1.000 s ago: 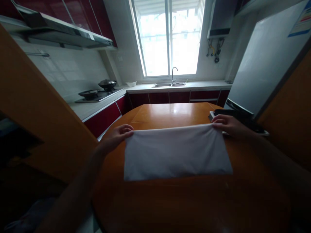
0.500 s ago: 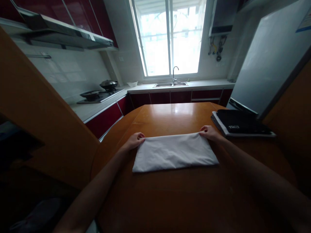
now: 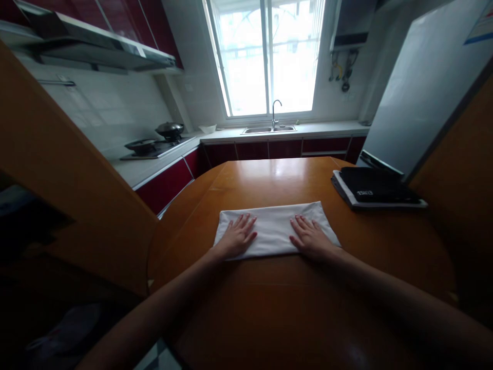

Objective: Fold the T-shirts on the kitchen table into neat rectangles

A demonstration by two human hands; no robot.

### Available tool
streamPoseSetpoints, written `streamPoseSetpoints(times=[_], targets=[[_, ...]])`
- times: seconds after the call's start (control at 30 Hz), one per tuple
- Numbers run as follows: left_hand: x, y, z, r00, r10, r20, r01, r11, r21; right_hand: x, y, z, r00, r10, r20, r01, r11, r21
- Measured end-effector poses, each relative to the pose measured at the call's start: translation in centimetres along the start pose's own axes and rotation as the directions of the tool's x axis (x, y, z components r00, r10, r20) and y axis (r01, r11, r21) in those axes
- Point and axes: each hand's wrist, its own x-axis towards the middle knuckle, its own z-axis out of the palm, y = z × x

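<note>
A white cloth item [image 3: 272, 231], folded into a flat rectangle, lies on the wooden table [image 3: 265, 303] in front of me. Its kind cannot be made out from this fold. My left hand [image 3: 236, 237] rests flat on its left part, fingers spread. On the right part lies my right hand [image 3: 311, 237], palm down with the fingers apart. Neither hand grips the fabric. The far right corner of the cloth sticks out slightly beyond the rest of its back edge.
A stack of folded dark and white clothes [image 3: 379, 189] sits at the table's right, black with white lettering on top. Behind the table run a counter with a sink [image 3: 268, 130] and a stove [image 3: 157, 148] with two pans. A fridge [image 3: 408, 97] stands at right.
Both hands have let go of the cloth's far corners and come nearer and inward, now lying flat on top of it. My view has shifted slightly.
</note>
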Motion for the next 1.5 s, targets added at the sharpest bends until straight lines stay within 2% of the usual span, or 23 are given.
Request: streamPoseSetpoints(times=[0.07,0.17,0.27,0.37,0.47,0.57,0.67,0.8,0.93,1.03,1.1,1.23,1.4,1.5], targets=[[0.8,0.8,-0.7,1.000,0.006,-0.026,-0.007,1.000,-0.015,0.8,-0.2,-0.8,1.000,0.019,0.004,-0.020,1.000,0.022],[2.6,3.4,-1.1,0.992,0.067,-0.107,-0.071,0.997,-0.029,2.4,-1.4,-1.7,0.996,0.026,-0.085,-0.023,0.999,0.038],[4.1,5.9,0.2,0.992,0.072,-0.105,-0.075,0.997,-0.021,3.7,-2.9,-1.1,0.994,0.039,-0.104,-0.035,0.999,0.039],[4.8,6.9,1.8,0.997,0.046,-0.069,-0.046,0.999,0.005,4.4,-3.5,0.4,0.997,0.053,-0.048,-0.052,0.998,0.023],[5.0,6.7,2.0,0.997,0.048,-0.056,-0.047,0.999,0.011,4.6,-3.4,1.1,0.997,0.058,-0.040,-0.058,0.998,0.024],[5.3,6.4,1.1,0.992,0.037,-0.117,-0.036,0.999,0.018,4.9,-2.9,0.7,0.991,0.079,-0.109,-0.076,0.997,0.028],[5.7,6.0,0.6,0.988,-0.020,-0.152,0.025,0.999,0.036,5.4,-2.4,0.4,0.980,0.105,-0.168,-0.103,0.994,0.020],[5.9,5.5,1.4,0.993,-0.066,-0.096,0.069,0.997,0.031,5.8,-1.8,0.4,0.983,0.147,-0.107,-0.144,0.989,0.032],[6.0,5.3,1.9,0.993,-0.064,-0.102,0.068,0.997,0.044,6.0,-1.5,0.3,0.971,0.156,-0.181,-0.151,0.988,0.041],[6.2,5.2,1.8,0.993,-0.066,-0.100,0.071,0.996,0.053,6.1,-1.0,0.0,0.980,0.160,-0.119,-0.155,0.987,0.050],[6.2,5.1,1.7,0.993,-0.065,-0.096,0.070,0.996,0.056,6.1,-0.4,-0.2,0.975,0.188,-0.119,-0.181,0.981,0.072],[6.3,4.8,1.8,0.994,-0.060,-0.089,0.066,0.996,0.058,5.9,1.8,-0.6,0.929,0.274,-0.250,-0.274,0.961,0.035],[6.3,5.0,2.0,0.993,-0.074,-0.094,0.079,0.996,0.048,5.4,4.4,-0.2,0.921,0.368,-0.130,-0.369,0.929,0.019],[6.1,5.1,1.4,0.991,-0.076,-0.108,0.080,0.996,0.030,5.3,4.3,-0.1,0.913,0.357,-0.195,-0.365,0.931,-0.004]])
